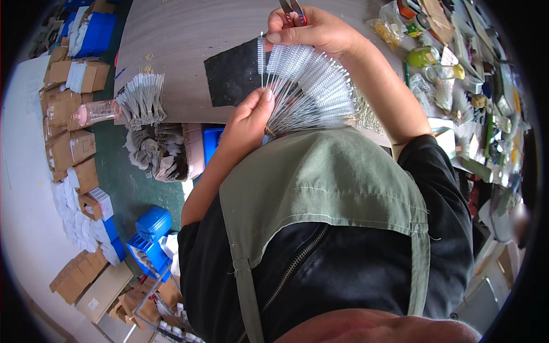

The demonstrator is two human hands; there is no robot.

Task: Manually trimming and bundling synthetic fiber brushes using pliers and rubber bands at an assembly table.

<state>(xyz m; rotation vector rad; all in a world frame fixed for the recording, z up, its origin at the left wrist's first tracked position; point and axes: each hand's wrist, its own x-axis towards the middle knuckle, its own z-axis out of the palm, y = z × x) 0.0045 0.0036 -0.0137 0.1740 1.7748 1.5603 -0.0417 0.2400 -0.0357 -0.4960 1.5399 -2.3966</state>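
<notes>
A fan of thin wire brushes (311,83) with white bristles spreads over the table's near edge, against my apron. My left hand (250,117) grips their wire stems, its thumb laid along them. Above the fan, my right hand (320,31) has its fingers curled round a red-handled, scissors-like tool (294,14), whose metal ends point away from me. The thumb and fingertip of that hand are at the top of the leftmost brush (262,57); whether they pinch it I cannot tell. Behind the brushes lies a black mat (231,74).
A bundle of similar brushes (143,97) lies at the table's left edge, near a pink clear bottle (98,112). Cardboard boxes (74,151) line the left wall. A blue bin (153,223) stands on the floor. Clutter, including a green round container (422,56), fills the right side.
</notes>
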